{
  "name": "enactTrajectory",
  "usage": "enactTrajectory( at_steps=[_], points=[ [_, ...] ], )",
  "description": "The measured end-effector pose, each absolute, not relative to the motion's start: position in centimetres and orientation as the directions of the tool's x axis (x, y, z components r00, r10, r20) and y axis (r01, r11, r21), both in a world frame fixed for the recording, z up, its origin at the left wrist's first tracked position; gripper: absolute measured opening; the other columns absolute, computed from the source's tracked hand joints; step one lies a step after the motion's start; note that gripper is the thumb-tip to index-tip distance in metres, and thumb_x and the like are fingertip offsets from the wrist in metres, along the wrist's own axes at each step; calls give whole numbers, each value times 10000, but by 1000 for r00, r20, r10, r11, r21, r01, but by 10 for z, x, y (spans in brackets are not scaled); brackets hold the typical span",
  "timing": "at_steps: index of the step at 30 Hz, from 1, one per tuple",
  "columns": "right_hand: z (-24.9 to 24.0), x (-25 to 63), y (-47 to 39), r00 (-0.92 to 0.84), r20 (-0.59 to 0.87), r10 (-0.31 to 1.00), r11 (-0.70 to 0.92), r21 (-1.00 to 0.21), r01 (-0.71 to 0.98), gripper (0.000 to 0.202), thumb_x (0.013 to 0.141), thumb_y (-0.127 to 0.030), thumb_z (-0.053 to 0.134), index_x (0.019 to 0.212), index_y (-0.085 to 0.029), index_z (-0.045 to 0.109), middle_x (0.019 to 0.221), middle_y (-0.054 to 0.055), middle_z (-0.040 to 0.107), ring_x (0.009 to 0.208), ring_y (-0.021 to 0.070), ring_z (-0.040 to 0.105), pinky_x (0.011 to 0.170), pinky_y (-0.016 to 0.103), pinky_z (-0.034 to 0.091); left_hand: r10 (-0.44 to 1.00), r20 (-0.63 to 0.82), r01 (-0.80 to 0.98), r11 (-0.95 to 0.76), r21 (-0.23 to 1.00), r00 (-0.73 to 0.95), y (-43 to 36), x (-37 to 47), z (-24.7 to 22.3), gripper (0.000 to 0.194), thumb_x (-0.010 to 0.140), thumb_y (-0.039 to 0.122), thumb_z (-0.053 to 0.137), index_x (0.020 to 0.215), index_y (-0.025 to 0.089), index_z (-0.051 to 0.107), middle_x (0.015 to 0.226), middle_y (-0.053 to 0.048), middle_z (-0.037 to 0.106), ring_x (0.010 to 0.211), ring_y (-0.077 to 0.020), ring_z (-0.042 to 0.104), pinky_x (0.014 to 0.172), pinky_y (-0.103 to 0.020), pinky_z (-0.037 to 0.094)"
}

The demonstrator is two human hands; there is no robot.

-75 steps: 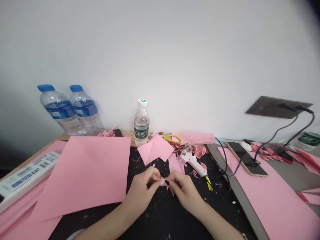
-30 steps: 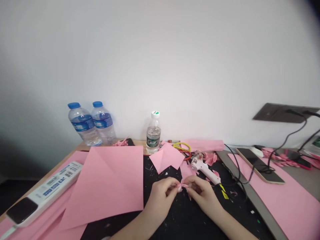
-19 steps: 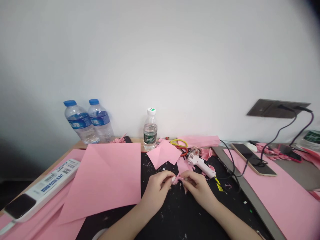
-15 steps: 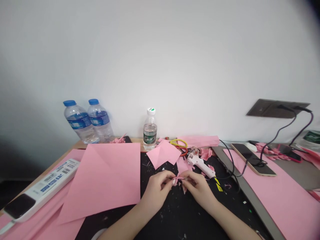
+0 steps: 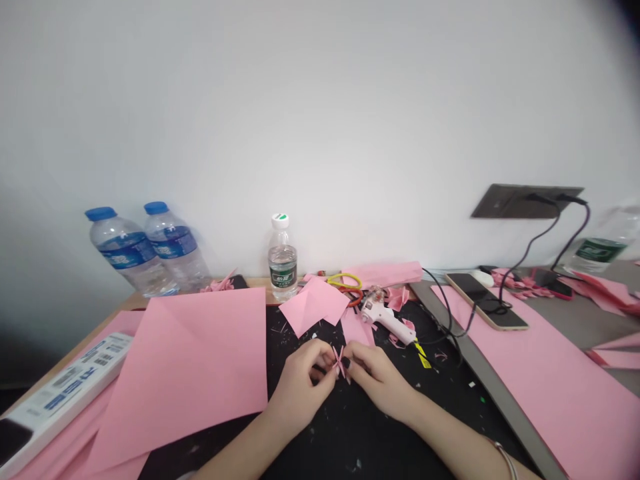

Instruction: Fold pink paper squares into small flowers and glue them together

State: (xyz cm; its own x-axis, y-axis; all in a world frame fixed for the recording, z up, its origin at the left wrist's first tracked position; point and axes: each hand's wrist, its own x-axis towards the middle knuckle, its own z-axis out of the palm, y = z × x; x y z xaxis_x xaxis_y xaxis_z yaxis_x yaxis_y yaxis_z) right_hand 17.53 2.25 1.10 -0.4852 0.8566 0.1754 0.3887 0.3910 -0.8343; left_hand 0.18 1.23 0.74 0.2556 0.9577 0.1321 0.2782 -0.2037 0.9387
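Note:
A small folded pink paper piece (image 5: 339, 361) with pointed ends is pinched between my two hands, above the black mat (image 5: 345, 433). My left hand (image 5: 306, 380) grips its left side between thumb and fingers. From the right, my right hand (image 5: 376, 375) pinches the same piece, its thumb close to the left fingertips. My fingers cover part of the fold. Just beyond the hands lie a strip of pink paper (image 5: 357, 327), a pale pink glue gun (image 5: 393, 323) and a creased pink paper square (image 5: 316, 305).
A large pink sheet (image 5: 200, 373) and a long white box (image 5: 65, 390) lie left. Bottles (image 5: 283, 267) stand along the wall. On the right are a phone (image 5: 487, 300), black cables (image 5: 453, 320) and another pink sheet (image 5: 540, 380). A wall socket (image 5: 525, 201) holds two plugs.
The view has shifted right, so everything sits further left. Between my fingers the pink paper piece has turned, its points now upward. Both hands still pinch it.

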Motion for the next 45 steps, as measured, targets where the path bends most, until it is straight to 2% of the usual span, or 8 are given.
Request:
enactTrajectory(
  at_steps=[4, 11, 24, 28, 34, 38, 45],
  points=[
    [13, 175, 23, -514, 146, 845, 368, -857, 361, 194, 844, -81, 397, 717, -171, 513, 631, -32, 515, 594, 109, 471, 586, 218, 361, 940, 131, 260, -218, 941, 314, 11, 2, 5, 66, 748, 113, 518, 754, 177, 505, 715, 14, 510, 625, -116, 535, 528, -192, 433],
    [13, 173, 24, -537, 78, 840, 313, -878, 363, 163, 756, -28, 435, 706, -161, 514, 574, -53, 477, 527, 92, 418, 511, 193, 324, 915, 170, 266, -278, 923, 367, 10, 2, 6, 130, 703, 67, 502, 686, 185, 451, 663, 46, 450, 553, -85, 446, 505, -182, 389],
    [9, 171, 25, -507, 92, 857, 314, -873, 374, 184, 663, 11, 433, 655, -171, 461, 540, -76, 384, 494, 75, 346, 469, 186, 263, 855, 269, 416, -462, 783, 444, 13, 0, 10, 183, 712, 19, 437, 669, 197, 441, 681, 35, 458, 615, -110, 467, 583, -216, 387],
    [9, 171, 24, -494, 105, 863, 319, -872, 372, 212, 672, 33, 400, 651, -170, 459, 552, -65, 416, 504, 80, 369, 477, 189, 269, 862, 253, 348, -423, 837, 439, 13, 0, 10, 155, 722, 37, 470, 689, 188, 479, 697, 29, 481, 630, -109, 484, 599, -213, 417],
    [6, 170, 24, -485, 146, 862, 348, -867, 356, 198, 695, 16, 406, 666, -173, 457, 562, -57, 432, 509, 85, 393, 486, 188, 289, 901, 101, 101, -157, 982, 422, 18, 0, 4, 58, 770, 124, 526, 734, 167, 513, 747, -4, 561, 708, -137, 563, 638, -230, 477],
    [6, 170, 22, -491, 168, 855, 375, -853, 361, 182, 707, -2, 419, 675, -177, 455, 557, -60, 419, 495, 81, 383, 479, 184, 290, 909, 57, 106, -110, 988, 414, 19, -2, 4, 64, 795, 158, 529, 731, 159, 534, 733, -16, 589, 720, -153, 575, 664, -254, 477],
    [8, 169, 18, -494, 211, 843, 430, -816, 385, 175, 692, -12, 440, 657, -182, 420, 554, -69, 374, 493, 74, 348, 477, 183, 268, 916, 66, 205, -158, 966, 395, 17, -1, 7, 56, 751, 116, 522, 720, 156, 545, 729, -16, 577, 685, -147, 553, 585, -224, 463]
  ],
)
